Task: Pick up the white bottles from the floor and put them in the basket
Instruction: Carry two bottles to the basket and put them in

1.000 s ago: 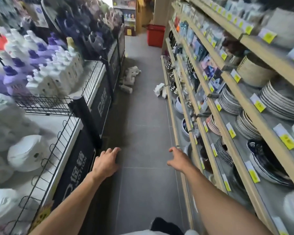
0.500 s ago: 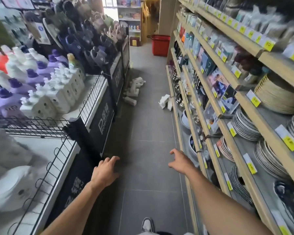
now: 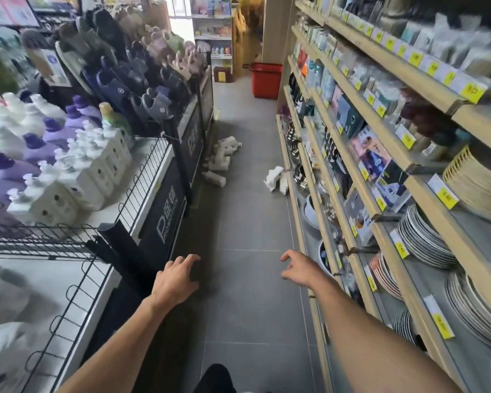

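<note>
Both bare forearms reach forward over the grey tiled floor (image 3: 247,222) of a shop aisle. The left hand (image 3: 176,282) is held palm down with its fingers spread and slightly curled, grasping nothing and touching nothing; it hangs just beside the dark promotional panel (image 3: 165,217) of the display on the left. The right hand (image 3: 302,269) is likewise released, fingers loosely bent and apart, thumb pointing inward, empty, close to the front edge of the pale wooden shelving (image 3: 349,199) on the right.

The white plastic bottles lie on the floor well ahead of both hands. One heap of white pump bottles (image 3: 223,156) is piled against the foot of the left-hand display, with a single white bottle lying on its side (image 3: 214,178) just in front of the heap. A smaller pair of white bottles (image 3: 275,178) lies tipped over on the opposite side of the aisle, touching or nearly touching the base of the wooden shelving. Both groups are far beyond the reach of the hands as they are now.

The red plastic shopping basket (image 3: 264,80) stands upright on the floor at the far end of the aisle, beyond the bottles and beside the end of the shelving.

On the white counter with a black wire rail (image 3: 142,177) at left, more white pump bottles (image 3: 77,180) stand in upright rows next to purple-capped ones.
</note>
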